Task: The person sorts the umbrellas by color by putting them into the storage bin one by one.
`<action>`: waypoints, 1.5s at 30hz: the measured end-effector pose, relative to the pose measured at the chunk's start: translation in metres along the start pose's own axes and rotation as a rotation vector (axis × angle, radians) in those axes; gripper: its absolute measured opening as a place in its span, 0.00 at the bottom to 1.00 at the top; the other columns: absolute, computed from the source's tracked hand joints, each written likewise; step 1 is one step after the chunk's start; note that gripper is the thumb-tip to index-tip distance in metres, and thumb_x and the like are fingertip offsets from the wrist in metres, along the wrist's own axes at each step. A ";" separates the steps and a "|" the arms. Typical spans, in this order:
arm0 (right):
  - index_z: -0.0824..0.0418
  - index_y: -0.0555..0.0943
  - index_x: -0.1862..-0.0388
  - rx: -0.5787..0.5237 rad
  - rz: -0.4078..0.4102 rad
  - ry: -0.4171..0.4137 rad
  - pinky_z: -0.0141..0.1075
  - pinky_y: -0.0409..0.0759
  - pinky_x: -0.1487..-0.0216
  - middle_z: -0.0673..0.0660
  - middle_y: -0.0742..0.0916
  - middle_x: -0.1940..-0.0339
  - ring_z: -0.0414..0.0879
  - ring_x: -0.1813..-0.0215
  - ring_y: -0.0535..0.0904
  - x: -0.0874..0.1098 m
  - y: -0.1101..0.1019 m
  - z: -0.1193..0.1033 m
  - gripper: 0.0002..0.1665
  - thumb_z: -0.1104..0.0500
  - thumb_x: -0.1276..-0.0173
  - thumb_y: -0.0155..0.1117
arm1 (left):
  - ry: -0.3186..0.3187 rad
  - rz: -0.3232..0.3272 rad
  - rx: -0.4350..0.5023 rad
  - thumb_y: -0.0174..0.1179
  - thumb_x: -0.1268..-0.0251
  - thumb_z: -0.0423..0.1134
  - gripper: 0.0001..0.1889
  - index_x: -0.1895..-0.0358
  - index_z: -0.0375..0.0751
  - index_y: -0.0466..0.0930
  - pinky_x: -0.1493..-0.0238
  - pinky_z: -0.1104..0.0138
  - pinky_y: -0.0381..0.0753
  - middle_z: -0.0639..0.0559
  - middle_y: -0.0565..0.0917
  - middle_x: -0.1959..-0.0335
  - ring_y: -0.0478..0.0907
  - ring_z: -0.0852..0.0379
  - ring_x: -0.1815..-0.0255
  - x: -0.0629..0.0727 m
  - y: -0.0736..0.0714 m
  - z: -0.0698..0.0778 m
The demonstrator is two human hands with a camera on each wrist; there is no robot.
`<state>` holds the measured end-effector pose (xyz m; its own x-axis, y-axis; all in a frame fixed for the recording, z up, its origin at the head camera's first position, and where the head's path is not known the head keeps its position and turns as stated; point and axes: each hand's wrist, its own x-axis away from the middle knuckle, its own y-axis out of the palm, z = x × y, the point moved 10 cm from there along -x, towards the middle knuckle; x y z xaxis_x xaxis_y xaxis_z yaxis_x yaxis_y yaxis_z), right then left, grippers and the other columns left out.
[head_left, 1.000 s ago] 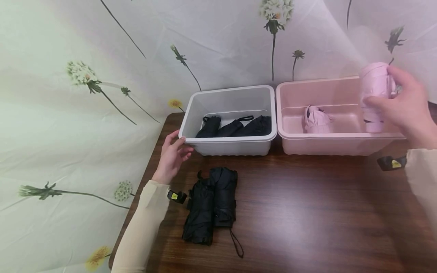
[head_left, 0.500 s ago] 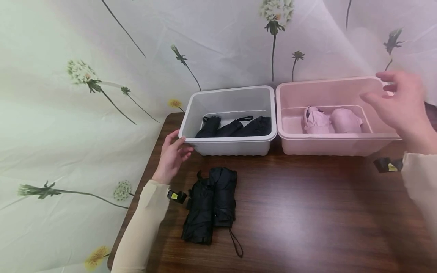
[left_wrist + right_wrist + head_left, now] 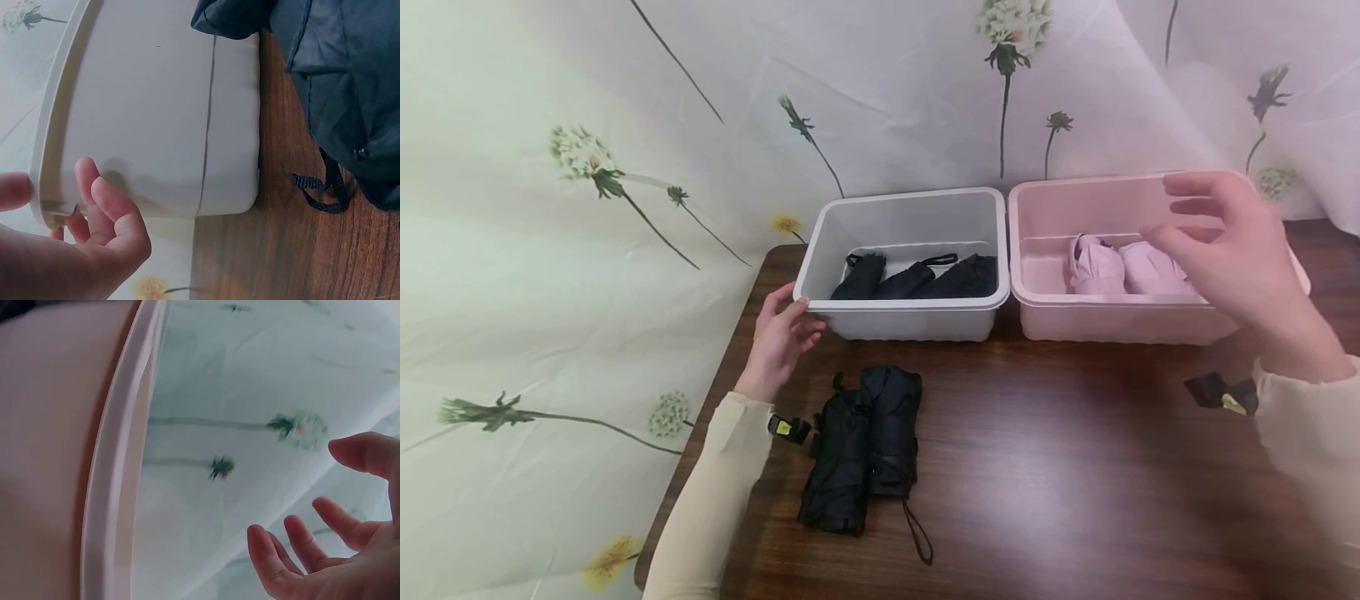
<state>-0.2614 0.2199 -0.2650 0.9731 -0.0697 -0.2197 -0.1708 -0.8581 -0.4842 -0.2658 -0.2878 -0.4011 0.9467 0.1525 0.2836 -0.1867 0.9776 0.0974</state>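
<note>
My left hand (image 3: 777, 342) pinches the near left corner of a white plastic bin (image 3: 910, 323), thumb on the rim and fingers under it in the left wrist view. Several black folded umbrellas (image 3: 901, 282) lie inside that bin. My right hand (image 3: 1240, 242) is over the right part of a pink bin (image 3: 1112, 323), fingers spread and holding nothing. Two pink folded umbrellas, one (image 3: 1097, 267) beside the other (image 3: 1150, 268), lie in the pink bin, partly hidden by its front wall. On the table, nearest my left forearm, two black folded umbrellas (image 3: 891, 433) lie side by side.
Both bins stand side by side at the back of a dark wooden table (image 3: 1037, 467), against a flower-printed cloth (image 3: 895, 100). The table's left edge runs beside my left forearm. A wrist strap (image 3: 922, 533) trails from one black umbrella.
My right hand has let go of a pink umbrella, which now lies in the pink bin beside the other, and has moved left and slightly toward me. My left hand stays put.
</note>
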 end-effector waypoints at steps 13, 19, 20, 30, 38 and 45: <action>0.63 0.69 0.35 -0.232 -0.128 -0.159 0.20 0.77 0.52 0.49 0.78 0.47 0.37 0.49 0.78 0.040 0.078 -0.033 0.29 0.66 0.35 0.64 | 0.006 0.006 0.005 0.54 0.28 0.43 0.24 0.33 0.57 0.57 0.61 0.67 0.77 0.52 0.69 0.45 0.80 0.60 0.70 -0.001 0.000 0.000; 0.65 0.70 0.38 -0.239 -0.273 -0.143 0.23 0.78 0.51 0.61 0.78 0.44 0.43 0.49 0.78 0.055 0.130 -0.025 0.26 0.65 0.34 0.63 | 0.002 0.004 0.021 0.54 0.28 0.43 0.25 0.33 0.57 0.57 0.61 0.68 0.77 0.52 0.69 0.45 0.80 0.59 0.70 -0.001 0.000 0.000; 0.65 0.71 0.38 -0.236 -0.300 -0.136 0.25 0.78 0.50 0.61 0.78 0.44 0.44 0.49 0.78 0.058 0.140 -0.023 0.26 0.65 0.34 0.63 | 0.001 0.005 0.022 0.54 0.28 0.43 0.25 0.32 0.57 0.57 0.61 0.68 0.77 0.52 0.68 0.45 0.80 0.59 0.70 -0.001 0.000 0.000; 0.62 0.70 0.36 -0.172 -0.502 -0.149 0.42 0.81 0.51 0.60 0.77 0.40 0.51 0.48 0.78 0.095 0.228 -0.022 0.31 0.61 0.38 0.67 | -0.001 0.013 0.013 0.54 0.28 0.44 0.25 0.33 0.57 0.58 0.61 0.67 0.77 0.52 0.68 0.44 0.80 0.58 0.68 0.001 0.001 0.000; 0.58 0.67 0.33 -0.124 -0.556 -0.116 0.44 0.81 0.51 0.59 0.73 0.38 0.53 0.46 0.75 0.114 0.269 -0.022 0.34 0.54 0.36 0.67 | 0.006 0.012 0.012 0.53 0.28 0.43 0.24 0.33 0.57 0.58 0.62 0.68 0.77 0.52 0.68 0.45 0.80 0.59 0.69 0.002 0.002 0.002; 0.55 0.61 0.27 0.003 -0.565 -0.067 0.48 0.69 0.34 0.60 0.64 0.31 0.53 0.32 0.65 0.124 0.294 -0.020 0.44 0.46 0.38 0.67 | 0.008 0.007 0.006 0.53 0.28 0.44 0.25 0.32 0.57 0.57 0.62 0.68 0.77 0.53 0.68 0.44 0.80 0.59 0.69 0.003 0.001 0.002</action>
<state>-0.1874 -0.0514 -0.4175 0.9015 0.4322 0.0206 0.3726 -0.7511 -0.5450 -0.2641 -0.2866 -0.3984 0.9475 0.1611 0.2764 -0.1953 0.9755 0.1008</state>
